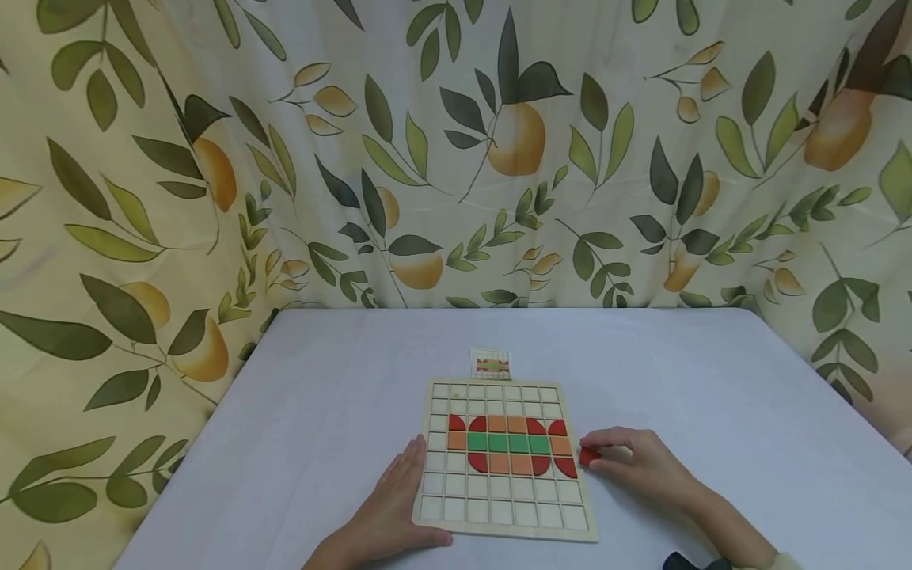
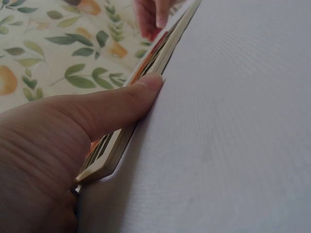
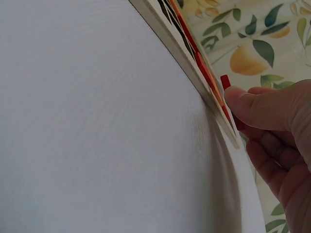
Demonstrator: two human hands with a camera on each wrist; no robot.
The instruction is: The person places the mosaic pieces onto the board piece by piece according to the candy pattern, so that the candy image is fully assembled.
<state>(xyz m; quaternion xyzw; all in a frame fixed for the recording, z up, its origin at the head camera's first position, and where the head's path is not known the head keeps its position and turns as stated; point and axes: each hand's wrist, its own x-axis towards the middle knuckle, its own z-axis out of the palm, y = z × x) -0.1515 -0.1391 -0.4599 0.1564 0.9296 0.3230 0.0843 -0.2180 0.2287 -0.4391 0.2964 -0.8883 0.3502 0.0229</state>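
A square wooden grid board point(image 1: 513, 533) lies on the table, its middle rows holding red, orange and green tiles point(image 1: 509, 444). My left hand point(image 1: 388, 507) rests at its near left corner, fingers straight along the left side and thumb against the front edge. In the left wrist view, that thumb point(image 2: 129, 99) lies on the board's edge. Just off the board's right side, my right hand point(image 1: 644, 463) pinches a small red tile point(image 1: 588, 456) between thumb and fingers. The right wrist view shows the red tile point(image 3: 225, 81) partly hidden behind the thumb, close beside the board's rim.
A small pattern card point(image 1: 490, 363) with a coloured design stands or lies just beyond the board's far edge. White cloth covers the table point(image 1: 342, 396). A leaf-and-fruit curtain point(image 1: 456, 158) hangs behind and along both sides. Something black point(image 1: 694, 562) shows at the bottom, near the right forearm.
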